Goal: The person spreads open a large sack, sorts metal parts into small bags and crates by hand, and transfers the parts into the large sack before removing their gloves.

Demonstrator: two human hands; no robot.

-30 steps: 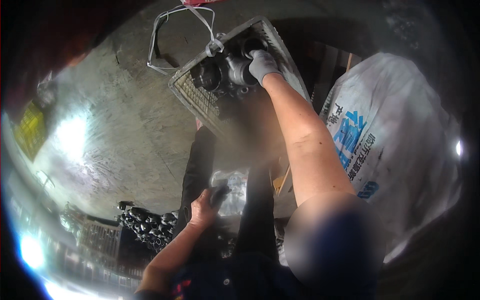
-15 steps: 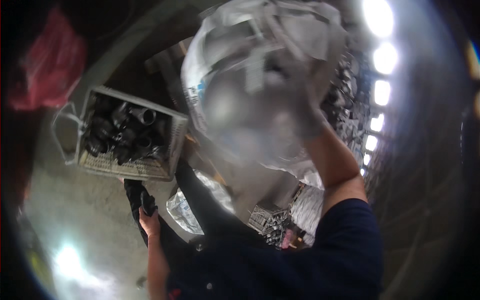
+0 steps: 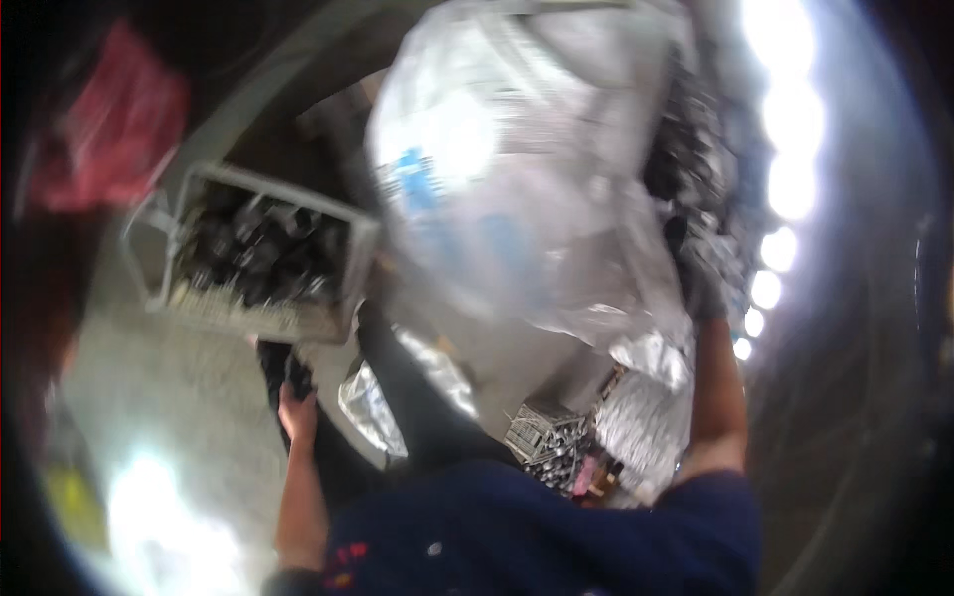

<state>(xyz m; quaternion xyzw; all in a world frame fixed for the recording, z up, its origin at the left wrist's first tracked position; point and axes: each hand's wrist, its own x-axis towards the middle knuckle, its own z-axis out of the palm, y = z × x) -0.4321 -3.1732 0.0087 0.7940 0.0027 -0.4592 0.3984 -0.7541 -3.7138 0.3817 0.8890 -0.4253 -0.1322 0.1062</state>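
My left hand (image 3: 296, 407) hangs low beside my dark trouser leg, below a crate. Its fingers are closed around a small dark piece (image 3: 297, 375), whose kind I cannot make out. My right arm reaches out to the right side of a large white plastic sack (image 3: 517, 199) with blue print. There my right hand (image 3: 704, 288), in what looks like a grey glove, is blurred beside the sack's edge and a heap of dark metal parts (image 3: 686, 139). Its fingers cannot be told apart. The pale crate (image 3: 268, 320) holds several dark pipe fittings (image 3: 263, 248).
A red plastic bag (image 3: 119, 129) is at the far left. Between my legs and the sack, a crumpled clear bag (image 3: 373, 407) lies on the floor. To the lower right are a basket of small metal parts (image 3: 547, 437) and a white sack (image 3: 646, 437).
My right hand has moved from over the middle of the white sack to its right edge. The sack's printed side faces me more fully. My left hand stays low with its dark piece.
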